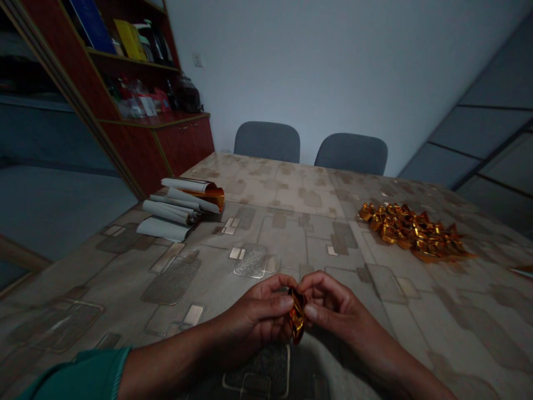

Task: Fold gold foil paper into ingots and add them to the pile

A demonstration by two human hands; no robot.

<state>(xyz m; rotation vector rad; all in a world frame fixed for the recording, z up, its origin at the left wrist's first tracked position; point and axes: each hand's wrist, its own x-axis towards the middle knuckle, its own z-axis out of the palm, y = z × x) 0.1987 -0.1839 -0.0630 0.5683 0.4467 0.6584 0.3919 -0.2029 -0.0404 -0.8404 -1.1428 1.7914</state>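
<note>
Between my two hands is a small folded gold foil paper piece (pixel 297 315), shiny and pointed at its lower end. My left hand (pixel 266 311) pinches it from the left with thumb and fingers. From the right, my right hand (pixel 333 305) grips its edge with thumb and forefinger. Both hands are just above the near side of the table (pixel 287 233). To the right lies a cluster of several folded gold foil pieces (pixel 412 230). Over on the left rests a stack of curled foil sheets (pixel 183 208), pale on the outside and gold on the inside.
Two grey chairs (pixel 266 141) stand along the table's far side, before a pale wall. At the back left is a red-brown cabinet (pixel 183 144) with filled shelves. A bit of foil (pixel 522 271) lies at the right edge of view.
</note>
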